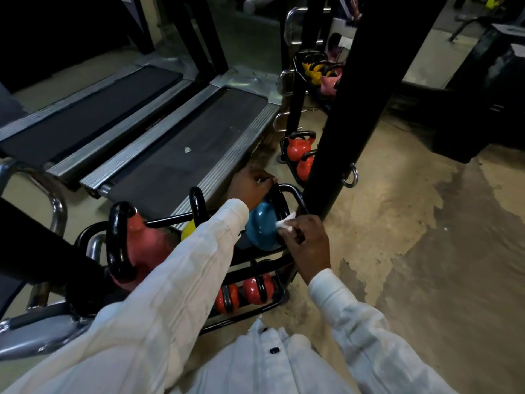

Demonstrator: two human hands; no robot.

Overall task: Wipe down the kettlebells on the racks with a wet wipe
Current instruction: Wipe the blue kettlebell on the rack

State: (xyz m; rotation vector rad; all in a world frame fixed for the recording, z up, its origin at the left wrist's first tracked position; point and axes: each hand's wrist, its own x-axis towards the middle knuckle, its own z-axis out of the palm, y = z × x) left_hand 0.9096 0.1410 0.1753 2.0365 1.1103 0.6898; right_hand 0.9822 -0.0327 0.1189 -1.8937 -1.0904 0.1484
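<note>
So the main thing here is the round blue kettlebell with a black loop handle [260,231], sitting at the right end of the top tier of a black tubular steel rack [295,195]. The left hand [251,184] is curled around the top of that handle, gripping it. The right hand [308,243] is just right of the blue bell, pinching a crumpled white wet wipe [285,224] and pressing it against the bell's side where the handle meets the body.

Count on that top tier is three: the blue one, a yellow kettlebell [188,230] just left of it (mostly hidden behind the white sleeve), and a bigger pink kettlebell [145,245] further left. Below the blue bell, on the lower tier, there are two small red kettlebells [257,288] side by side.

Beyond the blue bell, two orange-red kettlebells [298,147] sit in another rack beside a thick black pillar [349,109]. Behind and left of it are two treadmills with dark belts [181,155], the nearer one with a small white scrap [187,150] on its belt.
</note>
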